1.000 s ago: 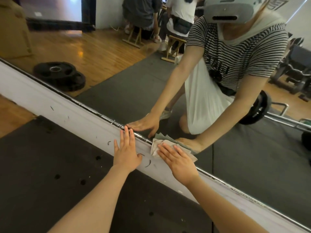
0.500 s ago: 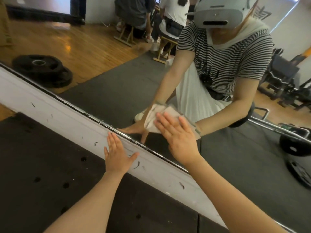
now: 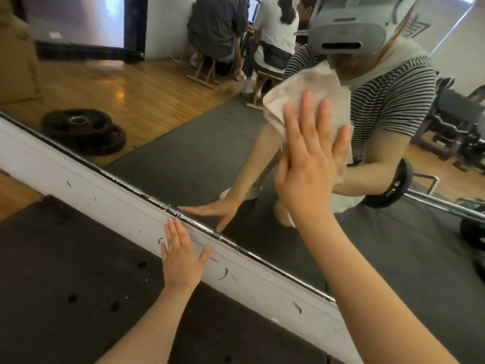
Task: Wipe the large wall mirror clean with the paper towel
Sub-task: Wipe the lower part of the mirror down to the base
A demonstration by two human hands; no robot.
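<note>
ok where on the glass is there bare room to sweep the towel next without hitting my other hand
Bare glass lies left of the paper towel, above the mirror bottom edge. It is crowded low down, where the left hand rests on the white ledge; the right hand presses the towel flat.

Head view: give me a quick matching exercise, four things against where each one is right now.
Things:
1. right hand
2. left hand
3. paper towel
4. weight plates

Places:
A. reflected on the wood floor
B. flat on the white ledge below the mirror
C. between palm and glass
D. raised, pressing the towel

Pairs: 1-D, 2-B, 3-C, 4-A
</note>
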